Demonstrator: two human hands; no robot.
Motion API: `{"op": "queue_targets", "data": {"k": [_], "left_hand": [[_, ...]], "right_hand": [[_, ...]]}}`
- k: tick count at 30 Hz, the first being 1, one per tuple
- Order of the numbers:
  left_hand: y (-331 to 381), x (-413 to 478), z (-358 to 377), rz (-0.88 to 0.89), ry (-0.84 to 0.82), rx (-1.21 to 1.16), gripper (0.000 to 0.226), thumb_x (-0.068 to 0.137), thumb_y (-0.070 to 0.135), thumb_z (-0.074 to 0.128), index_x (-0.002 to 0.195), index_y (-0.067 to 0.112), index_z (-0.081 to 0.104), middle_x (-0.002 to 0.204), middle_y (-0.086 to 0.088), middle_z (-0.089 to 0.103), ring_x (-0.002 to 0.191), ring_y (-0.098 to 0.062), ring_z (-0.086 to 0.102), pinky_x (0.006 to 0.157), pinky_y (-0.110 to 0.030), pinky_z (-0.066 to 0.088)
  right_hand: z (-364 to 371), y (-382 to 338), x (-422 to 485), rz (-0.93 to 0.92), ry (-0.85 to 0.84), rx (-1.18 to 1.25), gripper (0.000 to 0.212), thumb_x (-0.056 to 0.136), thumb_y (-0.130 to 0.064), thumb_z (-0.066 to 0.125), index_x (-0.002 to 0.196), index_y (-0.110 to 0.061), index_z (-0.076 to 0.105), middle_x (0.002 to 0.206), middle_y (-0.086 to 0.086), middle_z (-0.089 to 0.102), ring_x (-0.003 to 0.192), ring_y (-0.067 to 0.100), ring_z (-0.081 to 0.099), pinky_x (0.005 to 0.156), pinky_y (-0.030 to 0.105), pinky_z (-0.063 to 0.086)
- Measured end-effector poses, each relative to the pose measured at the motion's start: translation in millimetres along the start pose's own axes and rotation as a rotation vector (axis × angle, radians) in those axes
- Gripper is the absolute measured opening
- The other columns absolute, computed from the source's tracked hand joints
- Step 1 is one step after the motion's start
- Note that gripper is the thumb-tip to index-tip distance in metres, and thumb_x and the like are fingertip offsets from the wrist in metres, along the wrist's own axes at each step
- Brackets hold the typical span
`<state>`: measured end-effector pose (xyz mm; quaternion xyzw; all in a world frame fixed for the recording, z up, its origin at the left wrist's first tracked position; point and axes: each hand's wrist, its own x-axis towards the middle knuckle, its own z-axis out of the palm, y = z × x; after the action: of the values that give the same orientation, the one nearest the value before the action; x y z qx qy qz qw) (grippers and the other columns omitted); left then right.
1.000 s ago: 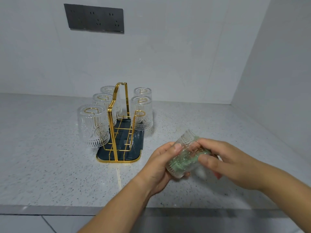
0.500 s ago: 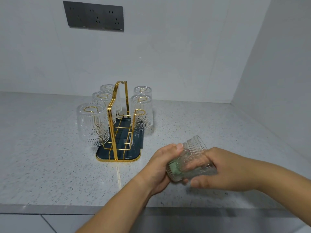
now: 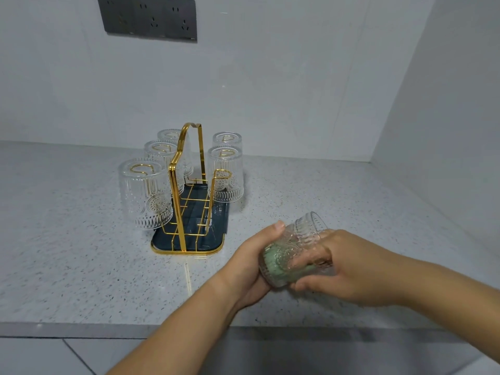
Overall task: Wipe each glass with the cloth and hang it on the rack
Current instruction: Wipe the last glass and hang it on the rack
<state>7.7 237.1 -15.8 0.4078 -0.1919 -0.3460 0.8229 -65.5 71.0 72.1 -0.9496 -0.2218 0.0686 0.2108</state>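
My left hand point(image 3: 251, 261) grips a clear patterned glass point(image 3: 305, 234), held tilted above the counter to the right of the rack. A green cloth point(image 3: 276, 263) shows through the glass wall, and my right hand point(image 3: 359, 269) holds it there, fingers visible through the glass and thumb under it. The gold wire rack point(image 3: 186, 147) stands on a dark blue tray point(image 3: 189, 246). Several glasses hang upside down on its hooks, the nearest one point(image 3: 146, 193) on the left. The near right hook point(image 3: 223, 174) is bare.
The speckled grey counter point(image 3: 81, 266) ends at a front edge just below my forearms. White walls close the back and the right side point(image 3: 446, 131). A dark socket panel point(image 3: 148, 17) sits on the back wall.
My right hand has turned and pushed deeper along the glass with the cloth. The glass has tilted more upright and shifted slightly right. The rack and hanging glasses are unmoved.
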Motion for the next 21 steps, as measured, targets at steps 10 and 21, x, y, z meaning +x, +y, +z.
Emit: {"op": "queue_targets", "data": {"k": [10,21], "left_hand": [[-13,1,-1,0.179,0.099,0.318,0.038,0.085,0.056,0.065,0.111,0.030,0.059,0.088,-0.008,0.068,0.056,-0.020,0.062,0.042,-0.029,0.046],[1,3,-1,-0.092,0.221,0.048,0.046,0.080,0.059,0.059,0.079,0.014,0.068,0.059,-0.003,0.053,0.035,-0.009,0.039,0.032,-0.011,0.016]], "right_hand": [[13,1,-2,0.279,0.240,0.943,0.028,0.094,-0.030,0.067,0.093,-0.004,0.078,0.091,0.028,0.075,0.085,0.033,0.075,0.076,0.033,0.052],[21,10,2,-0.132,0.035,-0.424,0.047,0.092,-0.063,0.053,0.134,-0.042,0.054,0.132,-0.024,0.060,0.125,-0.001,0.049,0.120,0.029,0.020]]}}
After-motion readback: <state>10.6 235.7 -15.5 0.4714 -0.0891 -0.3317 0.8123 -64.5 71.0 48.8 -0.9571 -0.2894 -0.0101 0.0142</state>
